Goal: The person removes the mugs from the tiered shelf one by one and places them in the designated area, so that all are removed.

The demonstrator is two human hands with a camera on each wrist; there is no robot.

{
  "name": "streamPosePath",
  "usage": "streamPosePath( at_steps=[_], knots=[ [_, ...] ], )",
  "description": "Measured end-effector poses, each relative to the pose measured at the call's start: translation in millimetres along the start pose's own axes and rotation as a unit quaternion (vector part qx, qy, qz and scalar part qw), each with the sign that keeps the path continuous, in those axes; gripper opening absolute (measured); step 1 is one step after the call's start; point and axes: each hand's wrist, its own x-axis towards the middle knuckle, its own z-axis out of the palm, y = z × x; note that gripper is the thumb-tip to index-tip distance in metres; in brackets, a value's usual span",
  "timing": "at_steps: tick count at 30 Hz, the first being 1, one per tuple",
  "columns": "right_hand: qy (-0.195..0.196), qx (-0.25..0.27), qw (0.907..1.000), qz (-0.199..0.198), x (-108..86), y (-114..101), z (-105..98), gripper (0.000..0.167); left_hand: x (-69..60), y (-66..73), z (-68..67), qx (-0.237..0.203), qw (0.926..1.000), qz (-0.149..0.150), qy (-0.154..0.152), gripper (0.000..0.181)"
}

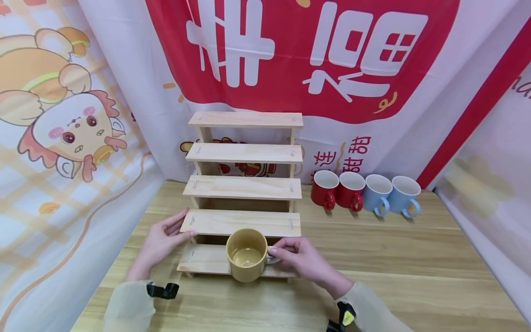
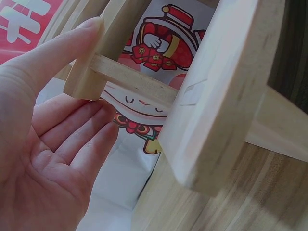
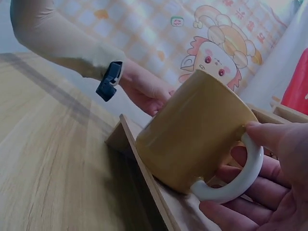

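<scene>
A yellow mug (image 1: 247, 256) with a white handle (image 3: 233, 183) is at the lowest step of a tiered wooden shelf (image 1: 242, 223). Its open top faces up, and whether its base fully rests on the board cannot be told. My right hand (image 1: 304, 258) holds the mug by its handle, thumb at the handle's upper end and fingers behind it. At the left end of the second step from the bottom, my left hand (image 1: 163, 240) grips the board's corner. The left wrist view shows the thumb on one face of that board (image 2: 86, 82) and the fingertips against the other.
Two red mugs (image 1: 325, 190) and two light blue mugs (image 1: 377, 193) stand in a row on the wooden table (image 1: 373, 258), right of the shelf. Behind the shelf hangs a printed cloth (image 1: 415, 120), and another patterned cloth (image 1: 62, 193) borders the left side.
</scene>
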Motion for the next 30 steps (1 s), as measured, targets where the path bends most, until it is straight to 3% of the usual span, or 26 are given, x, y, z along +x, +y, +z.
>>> streamPosePath(
  at_steps=[12,30],
  knots=[
    [0.01,0.04,0.9991,0.005,-4.2,18.5,-6.1,0.027,-0.1,-1.3,-0.3,-0.012,0.9999,-0.006,-0.002,0.087],
    [0.022,0.072,0.9972,-0.01,-16.0,21.5,-2.6,0.025,0.0,-5.2,1.1,-0.007,1.0,0.001,0.003,0.086]
  ],
)
